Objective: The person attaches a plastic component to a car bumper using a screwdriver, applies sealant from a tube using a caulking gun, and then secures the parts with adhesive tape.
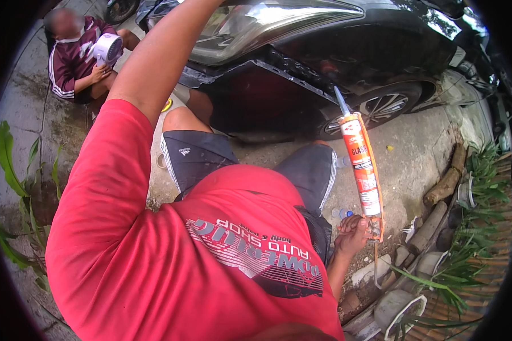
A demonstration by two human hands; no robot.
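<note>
Right hand (352,234) curled round handle of caulking gun (375,230), out at person's right, above concrete. Orange-white tube (361,165) seated in gun, grey nozzle (342,101) pointing away toward dark car (352,48). Left arm (159,62) raised toward car; left hand beyond view, grip cannot be told. Seated person (68,62) at far left holds small fan (108,48). Potted plants (478,244) along right.

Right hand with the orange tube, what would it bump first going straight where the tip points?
Probably the car's black panel above the wheel: the tube's nozzle, ahead of the right hand, points that way. How far off it is, this picture doesn't clearly show.
</note>
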